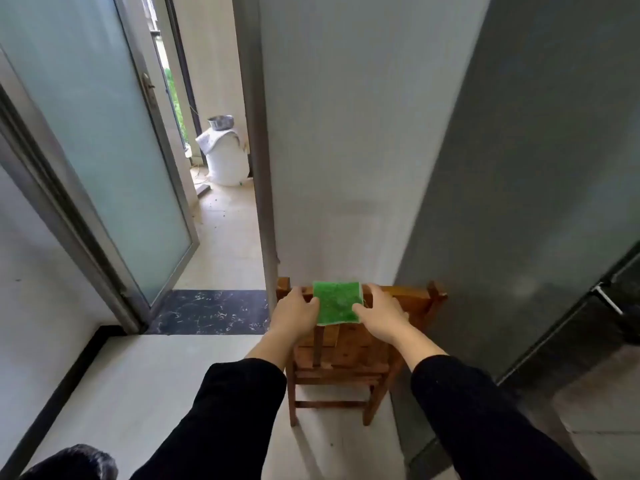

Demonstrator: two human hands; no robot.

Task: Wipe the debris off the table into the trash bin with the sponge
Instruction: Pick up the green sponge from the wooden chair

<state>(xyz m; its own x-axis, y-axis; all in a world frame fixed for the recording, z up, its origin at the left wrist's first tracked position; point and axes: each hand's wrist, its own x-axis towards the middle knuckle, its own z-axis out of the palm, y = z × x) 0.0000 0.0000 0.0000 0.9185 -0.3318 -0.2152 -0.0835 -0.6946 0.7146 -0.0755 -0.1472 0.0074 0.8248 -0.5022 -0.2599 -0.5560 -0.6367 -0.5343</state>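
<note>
A green sponge (337, 303) hangs flat over the top rail of a wooden chair (346, 358) that stands against the white wall. My left hand (294, 313) touches the sponge's left edge with its thumb, fingers over the chair rail. My right hand (381, 311) pinches the sponge's right lower corner. Both arms wear black sleeves. No table, debris or trash bin is in view.
An open frosted-glass door (104, 150) on the left leads to a tiled balcony with a white sack (227, 157) and a metal bowl on it. A dark threshold (211, 311) lies at the doorway. A grey wall and a dark cabinet (616, 299) stand on the right.
</note>
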